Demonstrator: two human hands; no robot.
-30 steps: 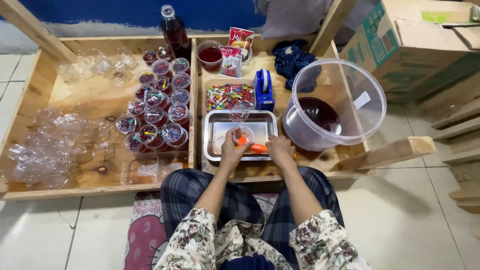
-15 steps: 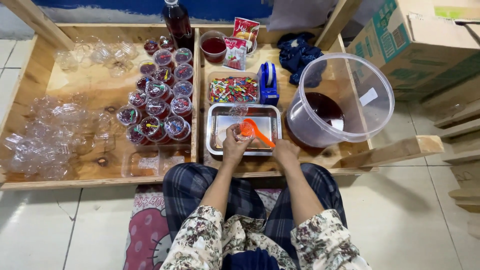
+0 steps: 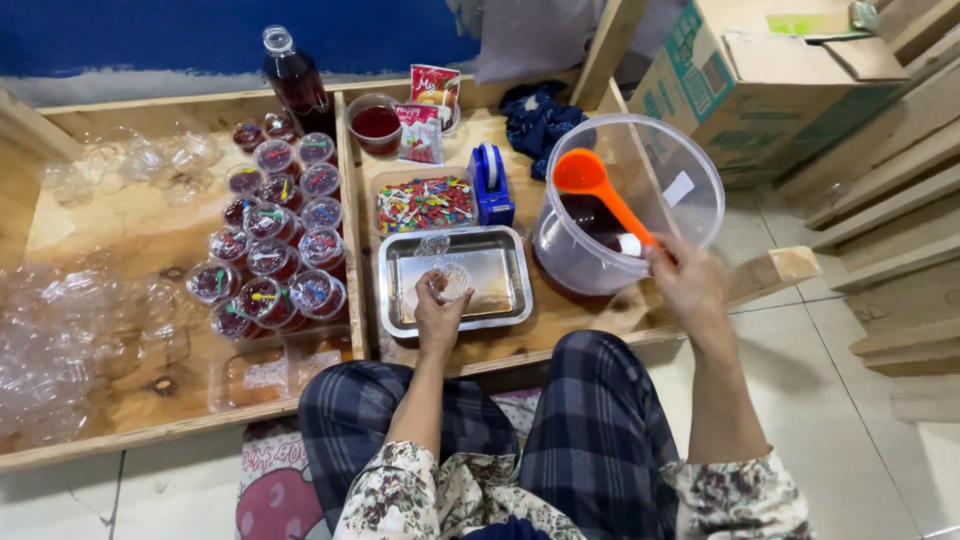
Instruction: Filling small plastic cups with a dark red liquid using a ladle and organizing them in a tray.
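Two hands part ways: the right hand [image 3: 688,285], fingers pinching the orange scoop [image 3: 600,195], has swung from the steel tray [image 3: 510,300] to over the tub [image 3: 625,205] of dark red liquid; left hand [image 3: 440,312] fingers still curl around a small clear cup [image 3: 452,281] over the tray.

- The clear cup [image 3: 452,282] is half covered by the left hand [image 3: 438,312]; its contents cannot be told.
- The orange scoop's handle end [image 3: 640,235] disappears inside the right hand [image 3: 690,290].
- The cardboard box [image 3: 760,90] is cut off by the top edge.
- The pile of empty clear cups [image 3: 60,340] runs past the left edge; a count is impossible.
- The filled cups' toppings [image 3: 270,270] are too small to identify.
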